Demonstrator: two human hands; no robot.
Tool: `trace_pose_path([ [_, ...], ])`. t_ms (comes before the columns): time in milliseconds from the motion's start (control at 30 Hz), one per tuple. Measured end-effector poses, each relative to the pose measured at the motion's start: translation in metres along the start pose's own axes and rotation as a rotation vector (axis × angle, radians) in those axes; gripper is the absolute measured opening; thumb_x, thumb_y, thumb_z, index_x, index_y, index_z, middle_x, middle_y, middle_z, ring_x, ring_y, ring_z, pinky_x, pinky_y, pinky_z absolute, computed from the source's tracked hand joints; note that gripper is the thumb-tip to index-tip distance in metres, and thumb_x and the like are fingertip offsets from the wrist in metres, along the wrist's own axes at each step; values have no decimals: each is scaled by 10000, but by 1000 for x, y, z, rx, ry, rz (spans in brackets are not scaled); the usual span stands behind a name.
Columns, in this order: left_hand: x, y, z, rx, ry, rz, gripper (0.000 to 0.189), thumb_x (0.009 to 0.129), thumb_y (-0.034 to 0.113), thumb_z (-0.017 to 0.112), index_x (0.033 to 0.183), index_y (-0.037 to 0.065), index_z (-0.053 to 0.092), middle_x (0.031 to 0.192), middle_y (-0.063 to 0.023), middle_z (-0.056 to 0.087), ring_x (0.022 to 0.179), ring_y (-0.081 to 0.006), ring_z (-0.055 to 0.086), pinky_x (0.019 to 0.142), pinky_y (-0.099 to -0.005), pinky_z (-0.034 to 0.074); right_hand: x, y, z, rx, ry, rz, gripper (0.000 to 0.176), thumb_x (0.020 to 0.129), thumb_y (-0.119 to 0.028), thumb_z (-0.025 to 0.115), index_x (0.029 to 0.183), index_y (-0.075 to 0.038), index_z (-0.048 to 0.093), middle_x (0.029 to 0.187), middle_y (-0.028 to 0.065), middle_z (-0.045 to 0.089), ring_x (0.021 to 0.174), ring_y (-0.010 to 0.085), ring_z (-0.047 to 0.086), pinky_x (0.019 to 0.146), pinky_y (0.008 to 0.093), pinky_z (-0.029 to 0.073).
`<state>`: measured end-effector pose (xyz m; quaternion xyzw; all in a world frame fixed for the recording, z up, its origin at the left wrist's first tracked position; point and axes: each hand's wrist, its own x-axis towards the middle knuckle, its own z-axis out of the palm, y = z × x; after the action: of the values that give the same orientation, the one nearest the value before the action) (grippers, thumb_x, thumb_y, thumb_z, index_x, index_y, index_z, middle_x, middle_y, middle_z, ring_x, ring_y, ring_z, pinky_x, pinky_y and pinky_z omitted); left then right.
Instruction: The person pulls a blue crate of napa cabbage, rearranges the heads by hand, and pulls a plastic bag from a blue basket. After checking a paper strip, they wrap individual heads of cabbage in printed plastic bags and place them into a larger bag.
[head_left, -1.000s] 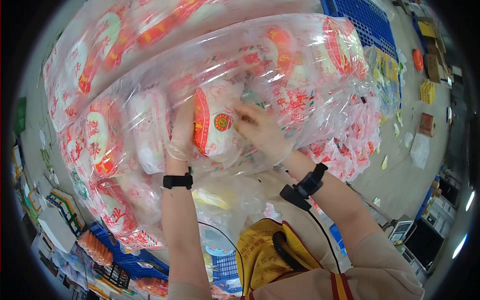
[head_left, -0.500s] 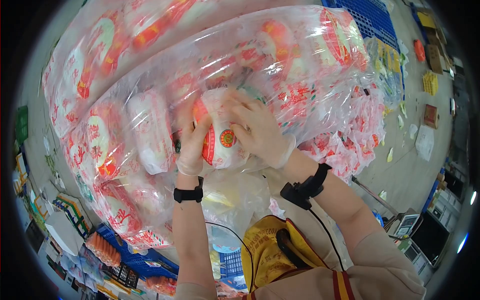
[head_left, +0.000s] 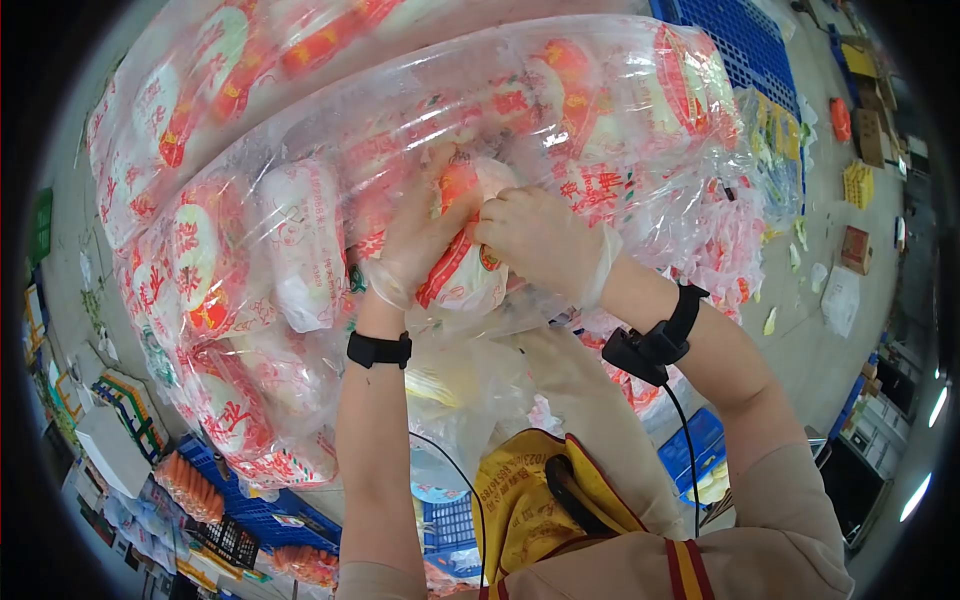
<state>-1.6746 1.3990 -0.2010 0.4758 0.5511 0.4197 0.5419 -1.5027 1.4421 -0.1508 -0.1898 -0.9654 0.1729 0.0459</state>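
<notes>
A rounded package in white wrapping printed red (head_left: 462,285), with a round emblem on its side, sits between my hands among similar packages under clear plastic. My left hand (head_left: 425,238), in a thin clear glove, wraps round the package's left side, thumb across its front. From the right, my right hand (head_left: 545,243), gloved too, has its fingers bent and pinched against the wrapping near the upper right side. Its fingertips are partly hidden. Left of my left hand lies another white wrapped package (head_left: 300,245). What is inside the wrapping is not visible.
A large clear plastic sheet (head_left: 390,120) covers the pile of packages. Blue crates stand at the upper right (head_left: 735,45) and lower right (head_left: 700,450). Loose pink-and-white wrappers (head_left: 715,245) hang at the pile's right. A yellow apron (head_left: 540,490) is at my waist.
The package has tilted, its top leaning right. My left hand has moved up and right around it. My right hand has shifted right, its fingers now bunched at the wrapping.
</notes>
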Motion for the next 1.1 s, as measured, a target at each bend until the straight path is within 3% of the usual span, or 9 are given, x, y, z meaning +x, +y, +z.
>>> trace_pose_path([
  [300,10,-1,-2,148,-76,110,594,869,226,563,1397,73,338,1411,-196,376,1330,-312,326,1085,-371,253,6,4,3,16,-127,24,44,713,-130,614,705,-90,598,736,55,584,717,226,597,664,344,493],
  [400,12,-1,-3,147,-81,138,595,870,226,560,1399,68,337,1403,-194,388,1317,-309,344,1080,-370,262,-1,7,3,223,-61,97,46,680,-90,604,700,-61,634,733,78,608,757,215,614,702,331,496],
  [500,9,6,-2,122,-86,130,601,871,222,558,1403,60,329,1374,-194,424,1292,-302,379,1069,-363,278,-5,13,8,120,129,-95,94,703,-129,620,787,-87,618,771,39,586,749,211,589,660,330,493],
  [633,11,12,1,110,-124,28,624,871,219,559,1414,47,303,1313,-211,483,1235,-310,445,1036,-361,320,-2,14,3,47,36,-166,65,675,-97,609,727,-75,641,766,46,606,776,204,605,713,317,493],
  [767,12,9,5,263,-73,101,648,868,240,568,1418,42,288,1296,-228,490,1211,-332,463,1015,-371,343,2,8,-1,-132,-123,-188,78,667,-118,613,729,-79,641,768,54,605,778,197,609,715,311,491],
  [833,14,8,4,192,-125,11,614,889,294,574,1410,74,336,1428,-140,374,1339,-265,311,1088,-358,241,1,11,0,-119,-79,-223,71,663,-127,616,713,-81,638,757,56,605,764,197,610,694,313,493],
  [967,18,6,3,206,-126,-7,630,885,317,572,1412,71,331,1419,-142,388,1332,-264,325,1087,-355,242,2,18,8,-76,-18,-268,71,662,-147,620,682,-80,626,723,61,594,714,207,616,614,325,492],
  [1033,19,-2,5,231,-81,99,666,861,284,582,1413,43,297,1322,-219,473,1232,-335,448,1022,-369,343,1,19,2,-31,-126,-240,77,666,-142,617,691,-70,625,730,66,594,704,215,618,601,335,492],
  [1100,21,-9,4,146,-99,78,667,861,288,581,1413,43,298,1331,-214,467,1241,-328,441,1026,-364,340,-15,21,5,15,-233,-206,83,670,-137,615,700,-61,623,738,71,595,693,223,621,588,345,492],
])
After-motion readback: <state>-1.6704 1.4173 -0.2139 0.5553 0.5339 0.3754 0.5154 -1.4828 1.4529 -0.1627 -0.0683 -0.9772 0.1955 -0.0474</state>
